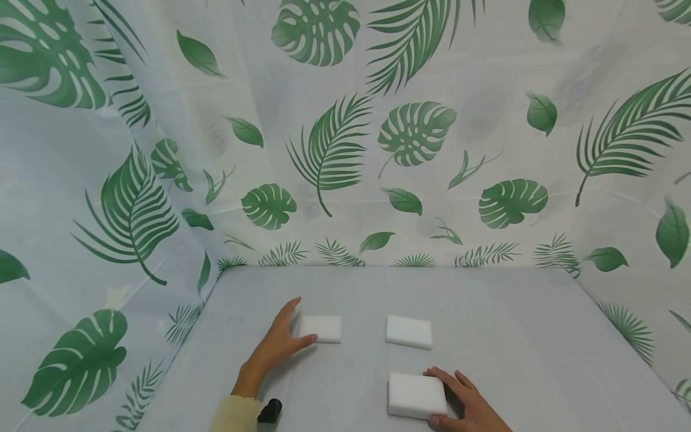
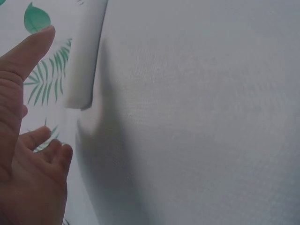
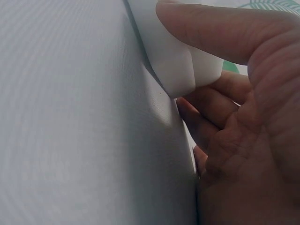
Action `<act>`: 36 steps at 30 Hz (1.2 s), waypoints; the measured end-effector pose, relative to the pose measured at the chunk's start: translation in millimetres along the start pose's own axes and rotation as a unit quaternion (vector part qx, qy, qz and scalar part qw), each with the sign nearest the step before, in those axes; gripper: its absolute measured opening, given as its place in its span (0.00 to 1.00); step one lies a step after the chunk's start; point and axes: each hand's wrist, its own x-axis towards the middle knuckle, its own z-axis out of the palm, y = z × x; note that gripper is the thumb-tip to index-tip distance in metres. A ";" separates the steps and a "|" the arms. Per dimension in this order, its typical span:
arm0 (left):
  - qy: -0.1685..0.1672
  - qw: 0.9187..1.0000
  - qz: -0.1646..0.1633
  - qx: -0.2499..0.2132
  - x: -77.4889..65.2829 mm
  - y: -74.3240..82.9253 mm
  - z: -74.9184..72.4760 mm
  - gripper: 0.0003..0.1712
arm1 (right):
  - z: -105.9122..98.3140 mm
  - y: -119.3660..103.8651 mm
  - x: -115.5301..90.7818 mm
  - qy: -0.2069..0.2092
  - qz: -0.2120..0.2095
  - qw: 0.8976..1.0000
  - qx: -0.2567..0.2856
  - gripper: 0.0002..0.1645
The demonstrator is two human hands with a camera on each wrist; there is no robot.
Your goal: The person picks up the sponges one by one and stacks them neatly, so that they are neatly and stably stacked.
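Observation:
On the grey table lie several white rectangular blocks that look like foam sponges. My left hand (image 1: 278,343) is at the back left block (image 1: 326,328), thumb and fingers spread around its left end. In the left wrist view that block (image 2: 86,61) stands apart from the thumb, and nothing is gripped. Nearer to me, my right hand (image 1: 468,403) holds the front white block (image 1: 414,393) by its right end, thumb on the near side and fingers on the far side. The right wrist view shows the thumb against this block (image 3: 171,61), low over or on the table.
Another white block (image 1: 408,332) lies at the back, right of the left hand's block. A small black object (image 1: 270,411) sits by the left sleeve (image 1: 237,414). White leaf-print cloth (image 1: 345,234) walls the grey table (image 1: 486,324) at the back and both sides.

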 end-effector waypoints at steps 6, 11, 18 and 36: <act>-0.018 1.000 -0.007 0.007 2.4 -4.3 3.2 0.61 | 1.0 -1.2 -0.9 -0.007 0.002 1.000 0.001 0.45; -0.019 1.000 -0.012 0.009 1.7 -9.5 7.0 0.61 | 0.0 -4.9 -1.8 -0.003 0.023 1.000 -0.007 0.45; -0.018 1.000 -0.007 0.000 0.2 -14.6 11.8 0.58 | -1.0 -6.7 -1.2 -0.003 0.045 0.999 -0.001 0.45; 0.001 1.000 0.010 0.000 -2.4 -15.8 14.9 0.51 | 0.7 -11.4 -2.6 0.003 0.065 0.998 -0.013 0.46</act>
